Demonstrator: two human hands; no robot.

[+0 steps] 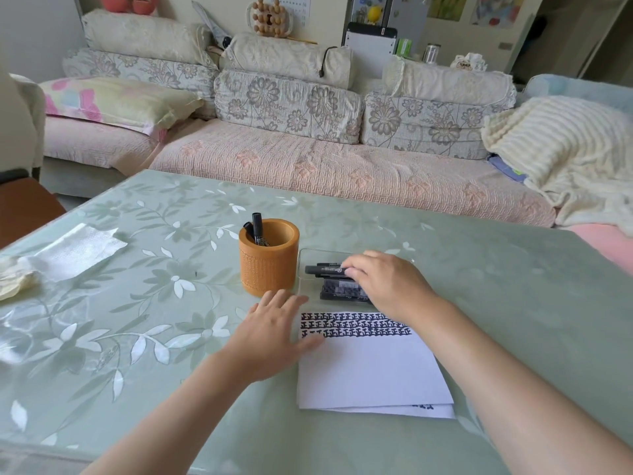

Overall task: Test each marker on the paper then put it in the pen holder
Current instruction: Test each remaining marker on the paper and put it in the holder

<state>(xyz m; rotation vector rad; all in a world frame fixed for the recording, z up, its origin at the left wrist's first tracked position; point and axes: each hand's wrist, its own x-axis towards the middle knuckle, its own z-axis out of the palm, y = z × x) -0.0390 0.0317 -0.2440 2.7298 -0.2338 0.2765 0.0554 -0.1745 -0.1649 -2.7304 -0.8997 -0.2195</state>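
Orange, with a woven-textured wall, the pen holder (269, 265) stands upright near the middle of the table (513, 303), which is covered in a pale green floral cloth under a glossy sheet. We see two black markers (257, 228) standing in the holder, leaning towards its left rim.

Just to the right of the holder lies a clear plastic tray (302, 265) containing several more black markers lying on their sides. The right hand (383, 282) reaches over the tray from the right. Its fingers (352, 265) are bent down onto the barrel of the topmost marker (323, 269) and grip it, and the capped end points left towards the holder. The thumb is hidden, so we cannot tell how it lies.

Nearer to us than the tray lies a white sheet of paper (370, 371), with rows of black test marks (352, 325) across its top. A second sheet (428, 411) shows beneath its lower edge.

The left hand (274, 327) lies palm down, fingers (284, 298) straight and slightly apart, holding nothing. Its fingertips are near the holder's base and its thumb is at the paper's left edge.

At the far left of the table we note a crumpled tissue (75, 252). Behind the table stands a sofa (308, 166) with floral cushions, a pink-patterned pillow (113, 101) and a cream ribbed blanket (565, 149).
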